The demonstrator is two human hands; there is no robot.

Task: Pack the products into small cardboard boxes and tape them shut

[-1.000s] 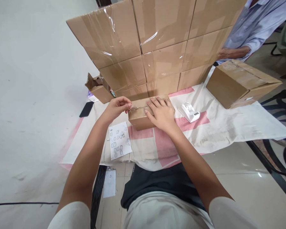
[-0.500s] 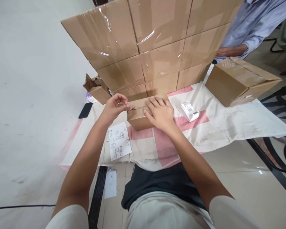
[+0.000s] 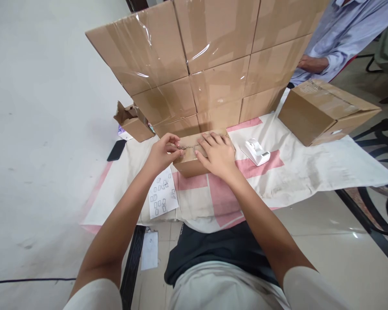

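Observation:
A small cardboard box (image 3: 194,168) lies on the cloth-covered table, dark lettering or a torn line along its top. My right hand (image 3: 217,155) rests on that top with its fingers spread. At the box's left end is my left hand (image 3: 164,150), fingers curled in towards the thumb, which is at the top edge. What it pinches, if anything, is too small to make out. A white tape dispenser (image 3: 258,151) sits to the right of the box. Partly under my left forearm, a paper sheet (image 3: 163,198) with drawn small rectangles lies on the cloth.
A wall of taped cartons (image 3: 218,82) rises right behind the box. To the right stands a larger carton (image 3: 323,112), with a person's hand (image 3: 313,63) beyond it. An open small carton (image 3: 136,125) and a black phone (image 3: 116,150) are on the left.
My left hand has moved right and slightly down, closer over the box's left end. My right hand has stayed in place. The other person's hand has shifted a little.

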